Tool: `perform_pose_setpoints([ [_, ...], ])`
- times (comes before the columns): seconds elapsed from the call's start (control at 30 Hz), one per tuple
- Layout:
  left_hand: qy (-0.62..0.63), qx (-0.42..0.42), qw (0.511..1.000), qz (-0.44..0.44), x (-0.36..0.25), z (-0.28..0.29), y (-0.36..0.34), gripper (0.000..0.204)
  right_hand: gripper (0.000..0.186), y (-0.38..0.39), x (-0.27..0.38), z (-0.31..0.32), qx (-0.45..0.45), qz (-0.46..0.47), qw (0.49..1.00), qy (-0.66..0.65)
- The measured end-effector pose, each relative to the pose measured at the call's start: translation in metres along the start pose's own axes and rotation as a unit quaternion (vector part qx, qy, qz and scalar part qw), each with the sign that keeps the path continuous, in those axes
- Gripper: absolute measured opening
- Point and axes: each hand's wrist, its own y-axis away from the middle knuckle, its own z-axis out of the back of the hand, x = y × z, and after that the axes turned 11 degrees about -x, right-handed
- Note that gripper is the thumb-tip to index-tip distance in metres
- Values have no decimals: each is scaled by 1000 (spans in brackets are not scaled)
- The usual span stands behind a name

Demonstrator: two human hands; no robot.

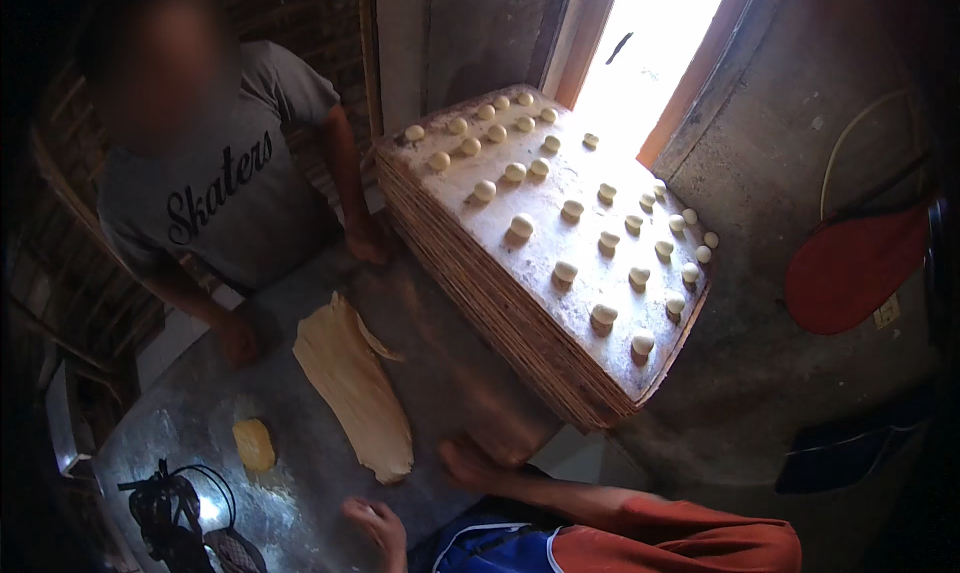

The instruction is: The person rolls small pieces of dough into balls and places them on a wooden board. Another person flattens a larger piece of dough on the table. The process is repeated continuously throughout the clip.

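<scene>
A long flattened sheet of pale dough [355, 398] with a thin loose strip lies on the dark metal table [200, 368]. My left hand [375, 523] is just below the dough's near end, its fingers curled; what they might hold is too small to make out. My right hand [465, 458] rests at the table's near edge, right of the dough, dim in shadow, so its fingers are unclear. A yellow block [253, 443] sits left of the dough.
A co-worker in a grey T-shirt [200, 203] stands opposite, hands at the table. A tall stack of boards [480, 318] carries many small dough balls [521, 225]. Black cords and gear [165, 513] lie lower left. A bright doorway [660, 43] and red paddle-shaped object [850, 273] are behind.
</scene>
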Motion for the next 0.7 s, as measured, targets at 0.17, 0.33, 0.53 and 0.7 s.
perform_pose_setpoints([
  [0.17,-2,40,996,82,38,12,-50,22,21,-19,-86,21,68,41,995,59],
  [0.33,-8,-49,998,-31,69,5,24,25,23,14,-15,3,20,-4,997,-80],
  [0.53,-256,86,962,-33,45,33,-65,21,25,-33,-26,19,52,-26,997,40],
  [0.7,-156,19,984,-87,33,38,-1,28,25,14,-21,15,71,-1,997,-25],
])
